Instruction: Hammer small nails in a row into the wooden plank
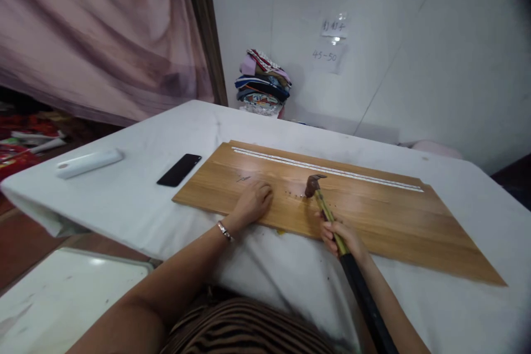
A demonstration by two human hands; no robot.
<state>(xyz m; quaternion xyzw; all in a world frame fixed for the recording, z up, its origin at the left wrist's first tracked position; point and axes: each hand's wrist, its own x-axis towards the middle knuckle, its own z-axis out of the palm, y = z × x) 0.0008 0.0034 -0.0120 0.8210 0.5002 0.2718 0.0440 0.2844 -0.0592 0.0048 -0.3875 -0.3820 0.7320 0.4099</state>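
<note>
A claw hammer (324, 207) with a rusty head and a yellow and black handle is gripped in my right hand (338, 235). Its head is over a wide wooden board (390, 210), beside a short row of small nails or nail heads (293, 194). My left hand (256, 199) rests on the board left of that row, fingers curled; whether anything is inside them is hidden. Just beyond this hand lie a few thin, dark loose nails (243, 178). Two white strips (323, 168) with fine markings run along the board's far side.
The board lies on a white-covered table (136, 149). To its left are a black phone (180, 170) and a long white object (89, 163). Folded cloths (264, 83) are stacked by the wall behind. A white stool or small table (74, 293) stands at lower left.
</note>
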